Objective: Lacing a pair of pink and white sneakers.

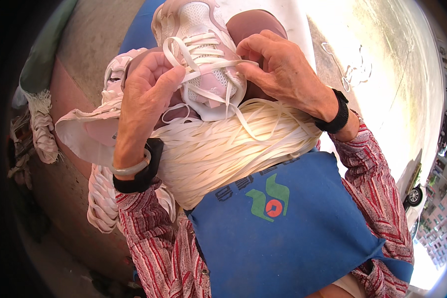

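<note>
White laces (pixel 219 64), and we see left hand (pixel 151 84) and right hand (pixel 288 67) each pinching them, shoe (pixel 214 82) between, upper centre, lengthwise up the frame.

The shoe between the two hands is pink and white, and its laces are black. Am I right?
Not quite: the head view shows white laces, not black. The shoe between the left hand and the right hand is pink and white.

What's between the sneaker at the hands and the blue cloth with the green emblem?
Thick bundle of cream laces, loose white lace trailing over it; head view.
</note>
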### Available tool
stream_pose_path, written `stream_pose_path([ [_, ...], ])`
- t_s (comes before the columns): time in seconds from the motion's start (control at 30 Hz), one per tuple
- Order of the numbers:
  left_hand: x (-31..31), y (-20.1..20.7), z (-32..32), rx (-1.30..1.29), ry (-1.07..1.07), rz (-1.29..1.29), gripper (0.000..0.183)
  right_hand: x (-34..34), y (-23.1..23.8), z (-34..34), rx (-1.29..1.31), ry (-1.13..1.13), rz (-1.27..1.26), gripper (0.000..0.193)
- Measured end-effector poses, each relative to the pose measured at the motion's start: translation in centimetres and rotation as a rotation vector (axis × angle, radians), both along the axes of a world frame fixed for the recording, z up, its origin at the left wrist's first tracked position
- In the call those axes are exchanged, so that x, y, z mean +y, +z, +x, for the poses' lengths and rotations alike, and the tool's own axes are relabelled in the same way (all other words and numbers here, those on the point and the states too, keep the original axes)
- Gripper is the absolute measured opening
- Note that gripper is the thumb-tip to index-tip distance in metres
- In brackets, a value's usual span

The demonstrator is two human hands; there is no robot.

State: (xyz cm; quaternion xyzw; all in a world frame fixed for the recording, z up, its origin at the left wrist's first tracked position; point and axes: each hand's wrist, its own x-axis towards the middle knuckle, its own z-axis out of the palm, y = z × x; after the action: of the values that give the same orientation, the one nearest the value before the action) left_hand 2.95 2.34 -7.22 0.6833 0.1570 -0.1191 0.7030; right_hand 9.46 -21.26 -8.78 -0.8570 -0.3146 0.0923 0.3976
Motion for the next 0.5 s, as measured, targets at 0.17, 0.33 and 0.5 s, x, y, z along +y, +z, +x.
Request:
stream_pose_path([
  [0.17,1.5,-1.8,-1.4,0.009,-0.106,0.044,0.014,-0.3,-1.2,0.3,-0.141,-0.016,-0.03,0.023],
  [0.33,1.2,-1.6,-2.1,-0.048,-0.051,0.036,0.013,-0.2,-0.8,0.7,-0.028,0.088,-0.074,0.018],
  [0.5,0.2,-1.1,-2.1,-0.19,-0.009,0.238,0.011,-0.2,-0.8,0.6,-0.008,0.078,-0.033,0.018],
])
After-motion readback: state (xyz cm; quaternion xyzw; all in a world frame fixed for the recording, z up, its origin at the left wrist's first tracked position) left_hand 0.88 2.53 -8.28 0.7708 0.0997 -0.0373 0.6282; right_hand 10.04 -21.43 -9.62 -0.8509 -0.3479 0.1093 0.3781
